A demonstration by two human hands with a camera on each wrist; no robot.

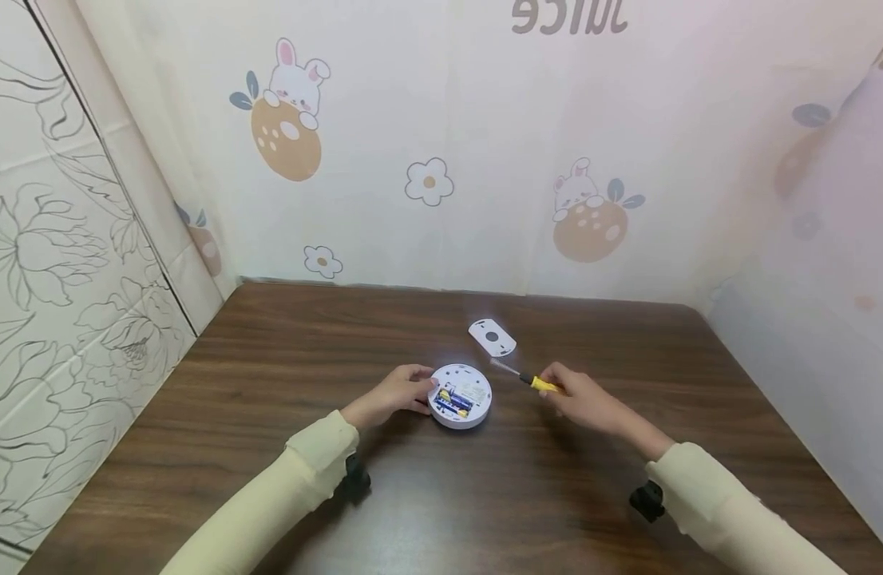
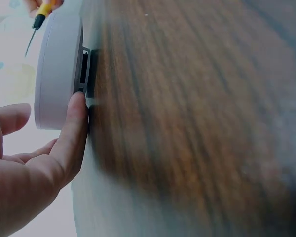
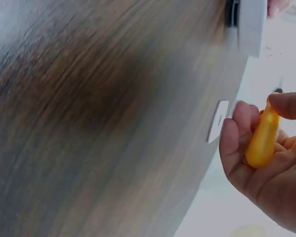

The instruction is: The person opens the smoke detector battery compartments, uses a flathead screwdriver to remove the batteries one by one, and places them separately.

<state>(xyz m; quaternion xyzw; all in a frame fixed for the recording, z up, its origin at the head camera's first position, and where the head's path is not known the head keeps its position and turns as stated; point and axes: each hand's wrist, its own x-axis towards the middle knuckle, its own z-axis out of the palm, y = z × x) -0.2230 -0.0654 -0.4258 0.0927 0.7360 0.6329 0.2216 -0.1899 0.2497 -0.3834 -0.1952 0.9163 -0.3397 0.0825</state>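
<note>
White plate (image 1: 492, 337) beyond screwdriver (image 1: 525, 378), patterned curtain (image 1: 449, 104) behind

One word can be read: "Juice", in large grey-brown letters (image 1: 569, 16) on the pale printed curtain (image 1: 485, 120) behind the table (image 1: 305, 335). It runs mirrored, with the J at the right end, and the upper edge of the head view cuts off the letter tops. The blue-and-yellow batteries (image 1: 452, 402) in the round white device (image 1: 459, 423) carry fine white marks, and the pale label (image 1: 476, 392) beside them has tiny grey print; both are too small to read.
</note>
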